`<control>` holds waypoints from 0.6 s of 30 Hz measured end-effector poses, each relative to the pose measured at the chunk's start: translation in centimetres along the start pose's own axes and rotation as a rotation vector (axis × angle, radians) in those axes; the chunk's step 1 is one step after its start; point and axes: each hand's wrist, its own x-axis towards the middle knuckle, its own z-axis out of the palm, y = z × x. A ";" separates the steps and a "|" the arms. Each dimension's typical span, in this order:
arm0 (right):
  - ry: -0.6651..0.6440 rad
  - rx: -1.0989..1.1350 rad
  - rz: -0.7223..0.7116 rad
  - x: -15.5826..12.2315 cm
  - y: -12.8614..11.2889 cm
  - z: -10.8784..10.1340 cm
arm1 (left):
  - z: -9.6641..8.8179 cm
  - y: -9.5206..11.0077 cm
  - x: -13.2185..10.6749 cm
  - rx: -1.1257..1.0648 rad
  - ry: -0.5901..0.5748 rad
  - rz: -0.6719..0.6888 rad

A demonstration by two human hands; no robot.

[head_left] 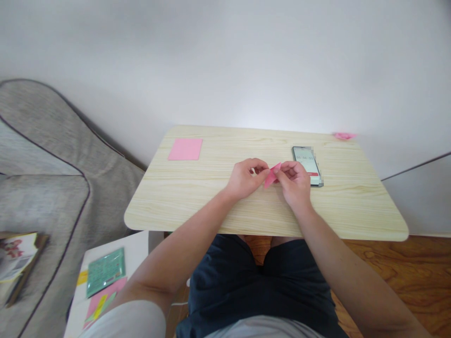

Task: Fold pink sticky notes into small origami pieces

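Between my two hands, above the middle of the pale wood-grain table (pixel 211 206), is a small piece of folded pink paper (pixel 272 176). My left hand (pixel 248 177) pinches its left edge between thumb and forefinger. On the other side, my right hand (pixel 294 182) grips the paper with its thumb on the near face. The exact folds are too small to make out. Just beyond my right hand lies a phone (pixel 306 162) with a timer on its screen, its lower part partly covered by that hand.
A pink paper square (pixel 185 149) lies flat at the table's back left. A crumpled-looking pink paper piece (pixel 344 136) sits at the back right corner. Left of my legs, a white surface (pixel 136 244) bears a green packet (pixel 105 271) and coloured paper. A grey sofa (pixel 102 188) stands further left.
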 end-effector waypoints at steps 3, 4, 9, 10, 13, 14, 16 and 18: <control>-0.027 0.071 0.069 0.0 0.2 0.0 | 0.0 0.1 0.0 0.075 -0.007 0.104; -0.034 0.086 0.094 0.0 0.3 -0.1 | 0.0 0.1 0.0 0.097 -0.009 0.134; -0.058 0.138 0.157 0.3 0.8 -0.5 | 0.0 0.1 0.0 0.106 0.006 0.157; -0.064 0.147 0.163 0.3 0.8 -0.6 | 0.0 0.1 -0.1 0.090 0.004 0.132; -0.079 0.168 0.174 0.4 0.7 -0.7 | 0.0 0.1 -0.1 0.034 -0.001 0.023; -0.080 0.171 0.174 0.4 0.7 -0.7 | 0.0 0.1 -0.1 0.023 -0.002 -0.015; -0.069 0.163 0.154 0.4 0.7 -0.7 | 0.0 0.1 -0.1 0.022 0.005 -0.071; -0.043 0.112 0.099 0.3 0.8 -0.5 | 0.0 0.1 0.0 0.039 0.022 -0.079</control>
